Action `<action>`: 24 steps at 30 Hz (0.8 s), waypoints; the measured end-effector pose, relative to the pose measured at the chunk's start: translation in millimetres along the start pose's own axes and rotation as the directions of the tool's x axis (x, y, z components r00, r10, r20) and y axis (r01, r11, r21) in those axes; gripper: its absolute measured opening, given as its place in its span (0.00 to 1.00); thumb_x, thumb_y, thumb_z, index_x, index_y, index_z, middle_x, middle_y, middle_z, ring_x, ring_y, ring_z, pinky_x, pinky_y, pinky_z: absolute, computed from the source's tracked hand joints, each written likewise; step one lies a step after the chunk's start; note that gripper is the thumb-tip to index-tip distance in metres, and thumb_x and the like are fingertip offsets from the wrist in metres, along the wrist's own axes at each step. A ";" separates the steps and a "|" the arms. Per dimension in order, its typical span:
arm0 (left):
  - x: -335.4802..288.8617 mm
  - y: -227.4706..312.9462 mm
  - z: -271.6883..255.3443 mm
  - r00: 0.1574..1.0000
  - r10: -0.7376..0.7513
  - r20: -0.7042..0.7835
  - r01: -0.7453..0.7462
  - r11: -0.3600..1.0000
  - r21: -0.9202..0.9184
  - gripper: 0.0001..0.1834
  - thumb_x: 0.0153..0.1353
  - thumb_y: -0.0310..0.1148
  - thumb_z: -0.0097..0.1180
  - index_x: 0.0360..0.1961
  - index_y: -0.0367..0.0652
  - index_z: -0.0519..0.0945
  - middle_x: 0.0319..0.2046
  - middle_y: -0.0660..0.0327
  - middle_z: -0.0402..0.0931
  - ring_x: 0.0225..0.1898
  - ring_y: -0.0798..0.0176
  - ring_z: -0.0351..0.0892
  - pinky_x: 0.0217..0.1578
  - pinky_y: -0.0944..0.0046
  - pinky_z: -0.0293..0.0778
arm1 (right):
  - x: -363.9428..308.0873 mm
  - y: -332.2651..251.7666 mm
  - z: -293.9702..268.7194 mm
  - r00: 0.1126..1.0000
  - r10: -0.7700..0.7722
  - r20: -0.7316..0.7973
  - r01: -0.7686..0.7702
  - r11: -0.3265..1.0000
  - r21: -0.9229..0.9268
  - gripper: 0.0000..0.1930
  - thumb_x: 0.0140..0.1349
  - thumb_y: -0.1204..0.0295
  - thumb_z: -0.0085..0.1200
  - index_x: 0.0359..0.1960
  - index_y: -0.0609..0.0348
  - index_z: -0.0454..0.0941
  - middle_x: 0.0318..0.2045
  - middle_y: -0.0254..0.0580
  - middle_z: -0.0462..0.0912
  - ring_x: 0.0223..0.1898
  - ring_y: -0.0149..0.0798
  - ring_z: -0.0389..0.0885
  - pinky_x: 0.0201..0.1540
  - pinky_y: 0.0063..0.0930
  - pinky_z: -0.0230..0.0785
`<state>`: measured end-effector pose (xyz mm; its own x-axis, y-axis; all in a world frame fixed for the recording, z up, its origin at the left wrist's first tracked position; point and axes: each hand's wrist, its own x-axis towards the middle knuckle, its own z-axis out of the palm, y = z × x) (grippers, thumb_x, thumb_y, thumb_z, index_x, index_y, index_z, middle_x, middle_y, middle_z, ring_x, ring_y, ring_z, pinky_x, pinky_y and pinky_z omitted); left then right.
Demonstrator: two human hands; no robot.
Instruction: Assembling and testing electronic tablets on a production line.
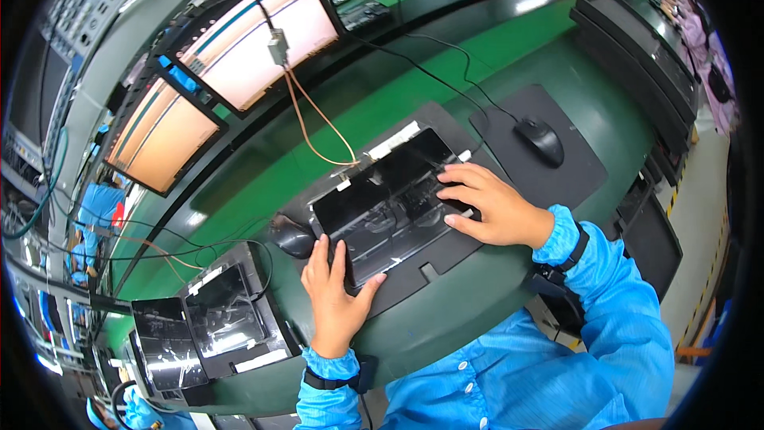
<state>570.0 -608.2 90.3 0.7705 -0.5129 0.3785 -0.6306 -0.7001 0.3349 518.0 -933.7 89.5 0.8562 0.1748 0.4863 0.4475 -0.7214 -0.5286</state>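
A glossy black screen panel (390,223) lies on a black fixture (426,272) in front of me, its surface full of reflections. My left hand (338,295) is at the panel's left edge, fingers stretched and apart, thumb by the near corner. Over the right end, my right hand (501,211) has its fingers spread and slightly bent, with the fingertips at the panel's edge. Neither hand is wrapped round it. An orange-brown cable (304,121) runs from a grey connector (278,46) down to the fixture's far side.
A black mouse (541,142) rests on a dark mat (509,111) to the right; another mouse (291,236) sits left of the fixture. Further left are more dark panels (167,342). Two monitors (255,36) stand behind. Stacked black trays (637,64) are at far right. Co-workers are beyond.
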 end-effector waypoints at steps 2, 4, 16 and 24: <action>-2.5 -2.5 0.8 1.000 0.007 -0.022 -0.007 1.000 0.008 0.44 0.49 0.42 0.78 0.65 0.37 0.74 0.72 0.43 0.62 0.70 0.40 0.63 0.69 0.45 0.57 | -1.3 -1.6 0.2 1.000 0.014 0.008 -0.014 1.000 -0.010 0.20 0.61 0.66 0.65 0.52 0.61 0.80 0.61 0.51 0.75 0.67 0.56 0.68 0.69 0.49 0.62; -4.3 -4.7 0.4 1.000 0.005 -0.002 -0.005 1.000 -0.001 0.43 0.48 0.43 0.78 0.65 0.37 0.75 0.72 0.43 0.62 0.70 0.39 0.63 0.69 0.45 0.56 | -1.5 -2.2 1.2 1.000 -0.007 0.011 0.007 1.000 -0.008 0.20 0.61 0.65 0.65 0.53 0.61 0.80 0.62 0.51 0.75 0.68 0.56 0.68 0.70 0.49 0.61; 0.0 -10.4 9.0 0.980 0.051 -0.193 -0.055 0.998 -0.015 0.31 0.55 0.41 0.73 0.57 0.37 0.80 0.63 0.42 0.72 0.62 0.37 0.72 0.61 0.44 0.68 | 4.1 -3.9 2.4 1.000 0.007 0.030 -0.006 0.999 -0.043 0.18 0.62 0.66 0.64 0.52 0.61 0.82 0.60 0.53 0.77 0.67 0.57 0.70 0.69 0.49 0.63; -5.0 -11.0 21.9 0.972 0.011 -0.236 -0.029 0.997 -0.071 0.28 0.63 0.44 0.65 0.58 0.37 0.80 0.65 0.43 0.69 0.68 0.40 0.66 0.65 0.45 0.61 | -1.3 -7.4 1.2 0.996 0.076 0.035 -0.076 0.997 0.005 0.18 0.62 0.73 0.64 0.53 0.63 0.80 0.62 0.51 0.76 0.67 0.54 0.69 0.69 0.44 0.62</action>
<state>575.2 -608.8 65.9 0.7196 -0.3894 0.5750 -0.6576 -0.6482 0.3840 513.9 -927.8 92.0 0.8962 0.1432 0.4199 0.3823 -0.7294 -0.5673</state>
